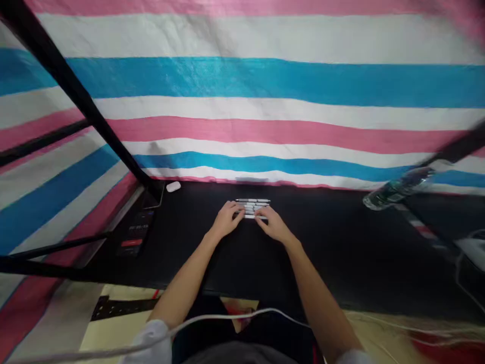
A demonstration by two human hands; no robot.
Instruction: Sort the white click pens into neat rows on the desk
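Several white marker pens (250, 208) lie side by side on the black table, pointing left to right in a row. My left hand (226, 220) is at their left ends, thumb and fingers curled in against the nearer ones. At the right ends, my right hand (276, 225) has its thumb and fingers bent around the nearer pens in the same way. A greyish pen (253, 200) lies farthest from me, beyond the fingertips. Both hands rest low at the tabletop, and the fingers cover some of the pen ends.
A phone (135, 233) with a lit screen lies at the left of the table (322, 253), and a small white case (173, 186) sits at the back left. A plastic bottle (403, 188) stands at the right. Striped sheeting (265, 81) hangs behind; a white cable (227, 317) crosses before me.
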